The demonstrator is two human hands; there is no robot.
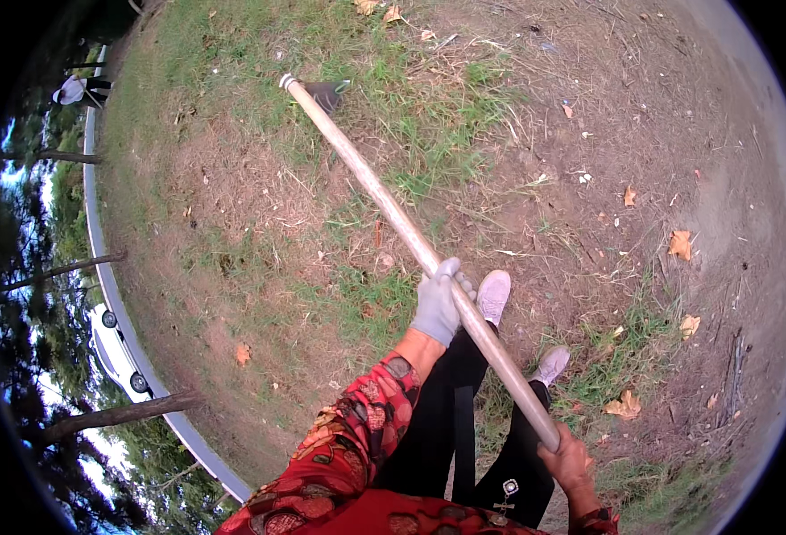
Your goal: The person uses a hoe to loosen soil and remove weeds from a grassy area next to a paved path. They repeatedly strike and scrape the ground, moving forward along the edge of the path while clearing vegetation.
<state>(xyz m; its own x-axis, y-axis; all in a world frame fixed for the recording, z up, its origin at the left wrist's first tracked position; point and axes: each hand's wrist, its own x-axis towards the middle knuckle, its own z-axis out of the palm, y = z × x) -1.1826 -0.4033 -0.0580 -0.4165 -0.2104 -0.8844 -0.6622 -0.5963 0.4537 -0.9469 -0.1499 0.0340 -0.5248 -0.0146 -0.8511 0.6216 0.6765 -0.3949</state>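
A hoe with a long wooden handle (pixel 379 194) slants across the view, from upper left to lower right. Its dark metal blade (pixel 327 95) rests at or just over the grass at the upper left. Midway along the handle, my left hand (pixel 440 301), in a pale grey glove, grips the wood. My right hand (pixel 567 458), which shows no glove, is closed around the handle's butt end at the lower right. Patchy green grass (pixel 433 140) and dry stalks lie beside the blade.
My two pale pink shoes (pixel 494 294) stand on the ground below the handle. Dry leaves (pixel 680 245) lie scattered on bare soil. At the left are tree trunks (pixel 125 409), a road with a white car (pixel 115 351), and a person (pixel 75 89) holding a long-handled tool.
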